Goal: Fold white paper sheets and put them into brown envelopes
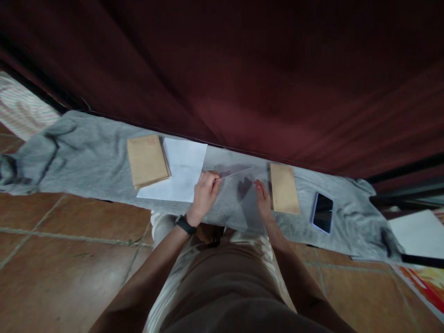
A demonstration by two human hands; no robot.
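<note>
My left hand (206, 188), with a dark watch on its wrist, is closed in a pinch on a thin white strip (236, 173). This strip looks like a sheet of paper seen edge-on, slanting up to the right above the grey cloth (231, 203). My right hand (263, 196) is held apart from it, fingers curled together; what is between its fingertips, if anything, is too small to make out. Beside my left hand lie white paper sheets (183, 162), partly under a stack of brown envelopes (147, 162). More brown envelopes (285, 188) lie just right of my right hand.
A phone (323, 212) with a pale purple edge lies on the cloth farther right. Behind the narrow cloth-covered surface hangs a dark red curtain (222, 83). Tiled floor (79, 259) shows below, and a white flat object (418, 233) is at the far right.
</note>
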